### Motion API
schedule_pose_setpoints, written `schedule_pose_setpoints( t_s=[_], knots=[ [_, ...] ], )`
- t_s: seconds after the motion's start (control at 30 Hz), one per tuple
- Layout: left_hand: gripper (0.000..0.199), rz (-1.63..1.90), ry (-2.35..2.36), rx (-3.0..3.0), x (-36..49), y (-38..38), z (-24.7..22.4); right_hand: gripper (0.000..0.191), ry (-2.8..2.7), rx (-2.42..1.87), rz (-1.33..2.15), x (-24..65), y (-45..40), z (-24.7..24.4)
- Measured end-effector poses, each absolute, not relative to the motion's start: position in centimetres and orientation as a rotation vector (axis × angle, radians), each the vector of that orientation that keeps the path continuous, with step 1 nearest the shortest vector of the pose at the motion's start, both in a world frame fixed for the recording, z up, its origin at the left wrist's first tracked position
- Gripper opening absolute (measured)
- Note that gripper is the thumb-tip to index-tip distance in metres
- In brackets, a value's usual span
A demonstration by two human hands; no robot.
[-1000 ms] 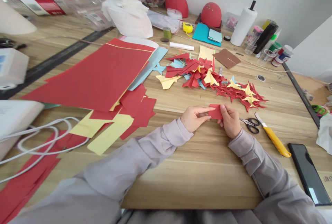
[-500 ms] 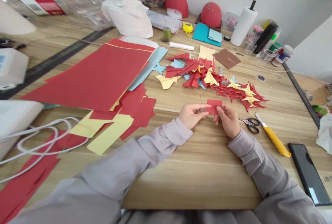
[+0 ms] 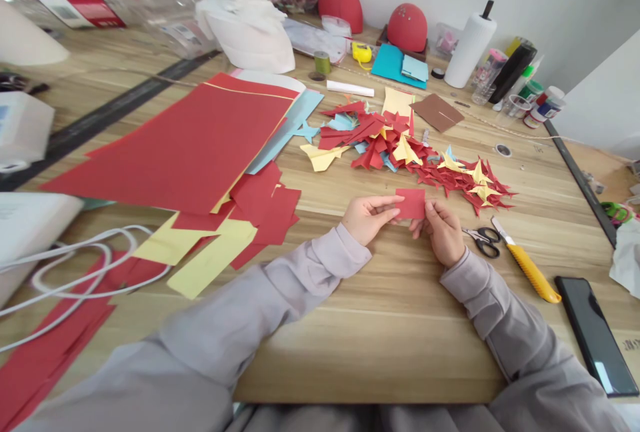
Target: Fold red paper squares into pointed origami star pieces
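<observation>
Two hands (image 3: 403, 222) pinch one red paper (image 3: 411, 204).

The red paper (image 3: 410, 204) had moved farther from the worktop's (image 3: 370, 345) near edge and slightly toward its left edge. The left hand (image 3: 369, 219) had shifted the same way. The right hand's (image 3: 444, 232) thumb, earlier over the paper, had drawn back to its right edge, leaving more red showing.

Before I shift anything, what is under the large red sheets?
Poking out past the large red sheets are light blue paper, a white sheet, smaller red pieces and yellow strips. Anything fully beneath is covered, so I can't tell.
</observation>
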State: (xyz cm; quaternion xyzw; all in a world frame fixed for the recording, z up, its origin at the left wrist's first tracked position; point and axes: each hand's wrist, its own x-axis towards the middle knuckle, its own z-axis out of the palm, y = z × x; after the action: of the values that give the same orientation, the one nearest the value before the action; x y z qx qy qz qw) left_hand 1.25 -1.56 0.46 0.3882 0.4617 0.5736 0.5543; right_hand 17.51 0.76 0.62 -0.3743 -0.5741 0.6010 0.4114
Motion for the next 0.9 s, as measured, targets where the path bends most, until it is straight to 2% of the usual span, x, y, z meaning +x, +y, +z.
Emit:
schedule_pose_setpoints(
  t_s=[0.37,0.63,0.9],
  knots=[
    [0.041,1.409,1.017,0.771,1.20,-1.33,0.15,0.029,-1.425,-0.931,1.557,17.52,0.83,0.35],
    [0.057,1.367,0.977,0.766,1.17,-1.18,-0.15,0.028,-1.478,-0.923,1.519,17.43,0.76,0.86],
    [0.052,1.375,1.012,0.769,1.18,-1.13,-0.04,0.026,-1.454,-0.885,1.446,17.28,0.80,0.76]
  ],
)
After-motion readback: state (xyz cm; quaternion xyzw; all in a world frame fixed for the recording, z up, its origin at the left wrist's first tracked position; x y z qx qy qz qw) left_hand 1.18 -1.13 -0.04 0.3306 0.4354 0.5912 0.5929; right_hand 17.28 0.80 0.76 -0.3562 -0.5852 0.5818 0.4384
